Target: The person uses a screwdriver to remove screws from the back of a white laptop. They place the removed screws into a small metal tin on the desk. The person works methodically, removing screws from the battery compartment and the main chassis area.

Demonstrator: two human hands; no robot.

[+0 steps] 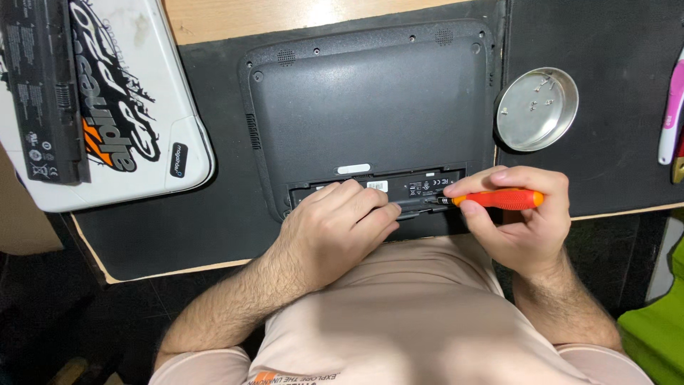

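Orange-handled screwdriver (499, 199) sits in the right hand's (524, 217) closed grip, its tip in the open battery bay at the near edge of the upturned black laptop (367, 107) on the desk (214, 18). The left hand (338, 224) presses flat there, holding nothing. A metal dish (536, 108) with screws stands just right.

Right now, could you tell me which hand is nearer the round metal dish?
Right. The right hand holds the screwdriver just below the metal dish; the left hand is farther left.
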